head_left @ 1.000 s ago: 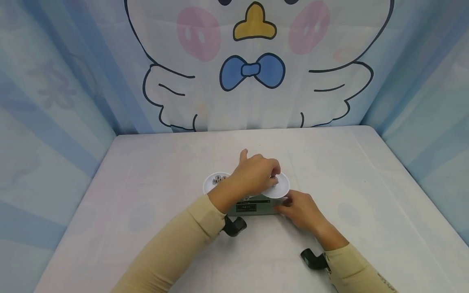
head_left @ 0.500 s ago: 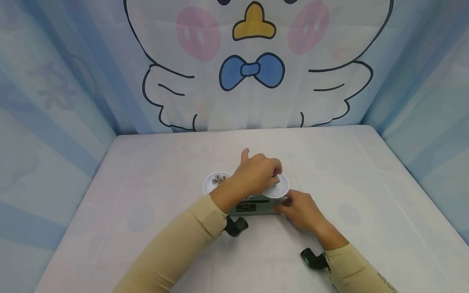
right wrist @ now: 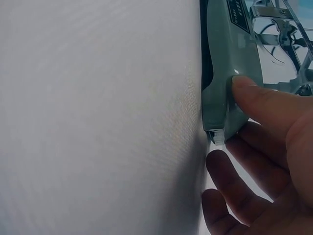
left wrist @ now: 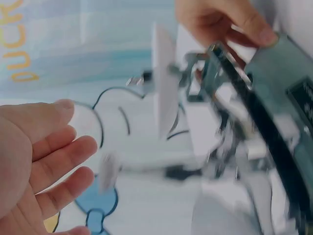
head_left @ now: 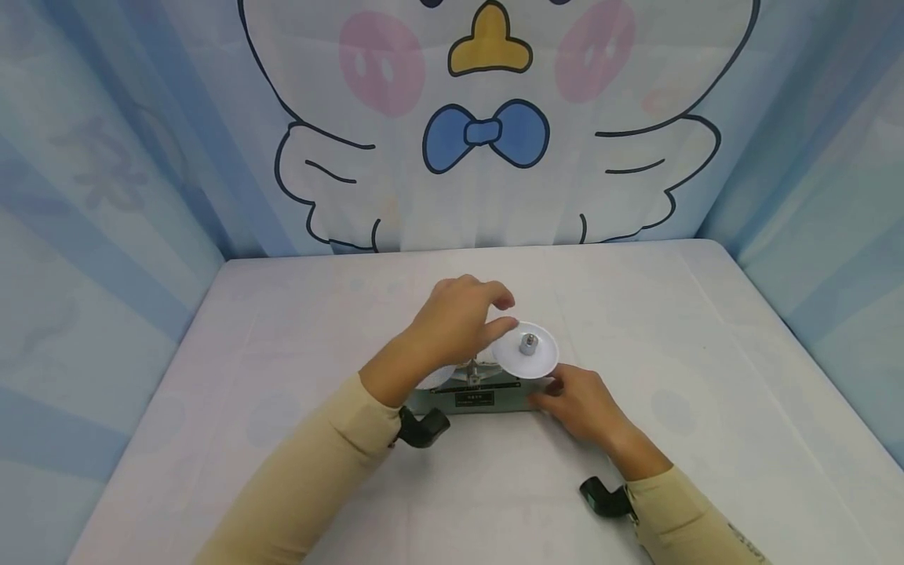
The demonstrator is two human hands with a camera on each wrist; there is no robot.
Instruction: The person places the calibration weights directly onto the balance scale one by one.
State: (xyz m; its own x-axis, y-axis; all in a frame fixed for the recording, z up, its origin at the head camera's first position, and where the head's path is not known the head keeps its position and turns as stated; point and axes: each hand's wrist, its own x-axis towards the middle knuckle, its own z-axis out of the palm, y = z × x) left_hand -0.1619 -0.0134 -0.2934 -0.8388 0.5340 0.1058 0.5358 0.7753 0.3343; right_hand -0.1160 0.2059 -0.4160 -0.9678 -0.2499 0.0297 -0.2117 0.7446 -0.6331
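Note:
A green balance scale (head_left: 475,399) with two white pans stands on the table. Its right pan (head_left: 510,359) carries a small metal weight (head_left: 528,344), upright near the middle. My left wrist covers most of the left pan (head_left: 435,379), and whatever lies in it is hidden. My left hand (head_left: 459,318) hovers beside the right pan, fingers parted and loosely bent; in the left wrist view nothing is between them. My right hand (head_left: 581,404) grips the right end of the base, thumb (right wrist: 254,95) on the front face and fingers around the end.
The scale stands on a white cloth-covered table (head_left: 318,314). Behind it hangs a curtain (head_left: 487,204) printed with a cartoon duck, and blue drapes (head_left: 92,235) close off the sides. Black wrist mounts (head_left: 424,429) protrude under both forearms.
My left hand has let go of the weight in the right pan and moved left and slightly up, its fingers spreading. The right hand stays at the base.

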